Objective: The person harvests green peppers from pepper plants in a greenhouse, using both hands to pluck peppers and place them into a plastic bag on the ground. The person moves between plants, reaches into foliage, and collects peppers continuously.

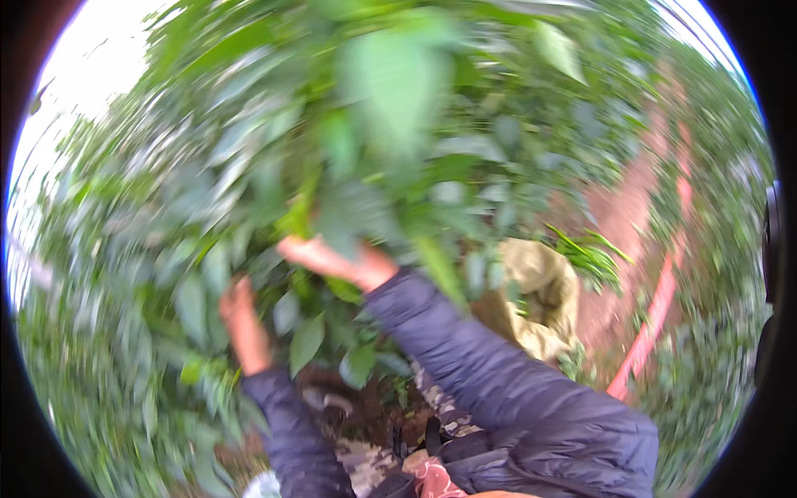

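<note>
Leafy green plants [305, 342] surround both my hands, and motion blurs the view. My left hand [246, 330] reaches up into the leaves at the centre left; its fingertips are partly lost among them, so any hold is unclear. To its right and higher, my right hand [336, 258] stretches leftward into the foliage, partly behind a broad leaf, near a yellow-green blurred patch [299, 215]. Whether its fingers grip anything cannot be told. Dark quilted sleeves cover both arms.
An open yellowish cloth sack [542, 267] stands right of my right arm, with long green pods or peppers [588, 252] heaped beside it. A red hose or strip [654, 317] runs along the reddish soil path [613, 230]. More plants grow beyond it.
</note>
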The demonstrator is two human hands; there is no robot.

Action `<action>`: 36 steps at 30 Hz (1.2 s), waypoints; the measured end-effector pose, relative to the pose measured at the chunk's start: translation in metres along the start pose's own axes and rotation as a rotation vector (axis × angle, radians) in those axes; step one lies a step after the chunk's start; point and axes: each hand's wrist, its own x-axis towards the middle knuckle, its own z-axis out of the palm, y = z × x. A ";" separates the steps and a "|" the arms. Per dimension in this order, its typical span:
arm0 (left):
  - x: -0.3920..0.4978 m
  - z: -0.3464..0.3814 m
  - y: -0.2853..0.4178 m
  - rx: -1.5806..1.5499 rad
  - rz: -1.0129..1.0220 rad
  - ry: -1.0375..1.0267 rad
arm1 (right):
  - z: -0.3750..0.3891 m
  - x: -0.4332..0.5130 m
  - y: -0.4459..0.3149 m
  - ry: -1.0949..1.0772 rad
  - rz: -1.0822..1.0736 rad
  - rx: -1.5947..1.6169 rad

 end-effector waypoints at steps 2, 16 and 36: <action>0.008 0.001 0.004 -0.187 -0.046 0.094 | 0.001 -0.002 -0.002 0.183 -0.293 0.123; 0.030 -0.027 -0.010 -0.726 -0.317 -0.275 | -0.001 0.011 0.003 0.159 -0.314 0.104; -0.177 -0.043 -0.102 -0.340 -0.548 -0.019 | 0.005 0.002 -0.007 0.108 0.079 0.181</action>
